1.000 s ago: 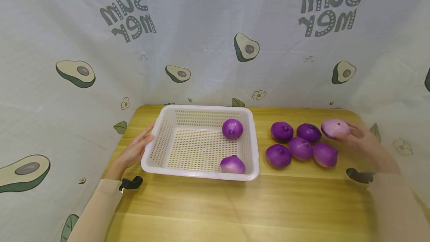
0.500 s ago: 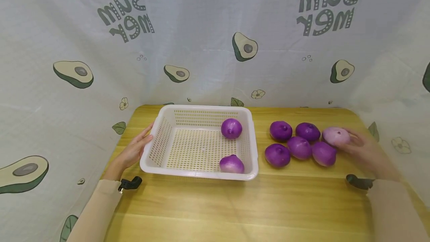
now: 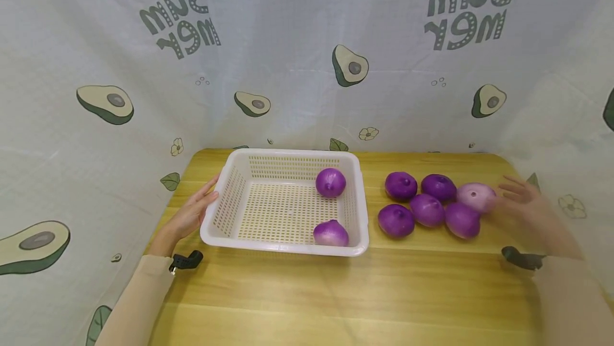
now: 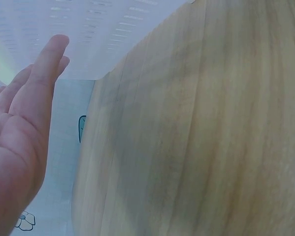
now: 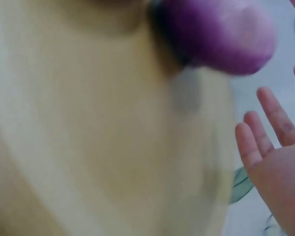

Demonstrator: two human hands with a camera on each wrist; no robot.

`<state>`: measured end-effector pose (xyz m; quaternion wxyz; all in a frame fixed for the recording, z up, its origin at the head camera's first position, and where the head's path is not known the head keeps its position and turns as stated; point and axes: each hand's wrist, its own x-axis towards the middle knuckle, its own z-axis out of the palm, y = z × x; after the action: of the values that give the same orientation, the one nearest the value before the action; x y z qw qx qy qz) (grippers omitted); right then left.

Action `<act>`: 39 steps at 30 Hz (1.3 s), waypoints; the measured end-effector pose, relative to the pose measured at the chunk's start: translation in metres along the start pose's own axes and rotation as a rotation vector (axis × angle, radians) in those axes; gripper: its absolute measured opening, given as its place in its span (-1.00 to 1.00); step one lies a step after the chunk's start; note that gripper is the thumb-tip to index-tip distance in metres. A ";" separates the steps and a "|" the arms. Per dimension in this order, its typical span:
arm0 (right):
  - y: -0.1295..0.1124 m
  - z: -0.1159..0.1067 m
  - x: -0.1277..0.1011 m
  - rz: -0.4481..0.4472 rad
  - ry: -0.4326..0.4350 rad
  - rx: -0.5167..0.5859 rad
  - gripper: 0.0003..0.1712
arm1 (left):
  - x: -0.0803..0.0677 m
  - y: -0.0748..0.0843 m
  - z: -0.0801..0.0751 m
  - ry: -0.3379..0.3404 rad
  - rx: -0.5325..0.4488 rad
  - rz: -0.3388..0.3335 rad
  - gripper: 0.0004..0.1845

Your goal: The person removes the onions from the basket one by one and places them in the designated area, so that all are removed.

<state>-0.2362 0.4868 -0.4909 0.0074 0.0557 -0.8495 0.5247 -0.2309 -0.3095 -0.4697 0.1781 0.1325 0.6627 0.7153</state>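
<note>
My left hand point(image 3: 191, 217) rests with extended fingers against the left outer wall of a white plastic basket point(image 3: 283, 249); the fingers also show straight in the left wrist view. Inside the basket sit two purple onions, one at the back right point(image 3: 330, 183) and another at the front right point(image 3: 331, 233). My right hand point(image 3: 530, 215), blurred in the head view, is just right of a pale purple onion point(image 3: 475, 196). Its fingers point(image 5: 273, 110) are spread and hold nothing in the right wrist view. That pale onion lies at the right end of a cluster of onions.
Darker purple onions, among them one at the back point(image 3: 401, 185) and one at the front point(image 3: 396, 220), lie right of the basket on the wooden table point(image 3: 345, 292). A curtain point(image 3: 288, 58) printed with avocados hangs behind and along both sides.
My right hand has set the pale onion down toward the cluster, let go and drawn away to the right. The left hand and basket stay put.
</note>
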 end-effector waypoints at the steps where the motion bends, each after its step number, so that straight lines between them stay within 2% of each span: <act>1: -0.005 0.000 0.002 0.006 0.026 -0.022 -0.24 | 0.000 0.000 0.000 0.002 0.003 0.000 -0.38; 2: -0.011 0.001 0.003 0.005 0.046 -0.011 -0.24 | 0.000 0.001 0.000 0.003 0.004 -0.001 -0.38; 3: -0.018 0.002 0.006 0.029 0.065 0.060 -0.19 | 0.000 0.001 0.000 0.006 0.006 -0.004 -0.37; 5: -0.034 0.006 0.011 0.026 0.119 0.111 -0.22 | 0.000 0.001 0.001 0.008 0.008 -0.007 -0.37; 7: -0.051 0.012 0.017 -0.001 0.141 0.259 -0.26 | 0.001 0.001 0.001 0.011 0.008 -0.011 -0.37; 9: -0.067 0.019 0.023 -0.053 0.126 0.424 -0.30 | 0.001 0.001 0.001 0.013 0.007 -0.015 -0.37; 11: -0.082 0.027 0.028 -0.116 0.079 0.522 -0.32 | 0.000 0.001 0.000 0.014 0.008 -0.017 -0.37; 13: -0.096 0.035 0.033 -0.161 0.015 0.576 -0.32 | 0.000 0.002 0.000 0.013 0.008 -0.017 -0.37; 17: -0.117 0.048 0.044 -0.201 -0.102 0.549 -0.32 | 0.000 0.002 0.000 0.008 0.003 -0.014 -0.38; 28: -0.172 0.088 0.070 -0.265 -0.310 0.334 -0.31 | 0.001 0.002 0.000 0.009 0.006 -0.021 -0.36; 36: -0.199 0.137 0.090 -0.380 -0.602 0.287 -0.25 | 0.001 0.003 0.001 0.022 0.014 -0.027 -0.36; 39: -0.208 0.158 0.091 -0.405 -0.687 0.248 -0.24 | 0.001 0.003 0.001 0.025 0.013 -0.021 -0.36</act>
<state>-0.2984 0.2459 -0.3701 -0.1802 0.3940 -0.7048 0.5617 -0.2314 -0.3080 -0.4664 0.1766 0.1176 0.6708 0.7107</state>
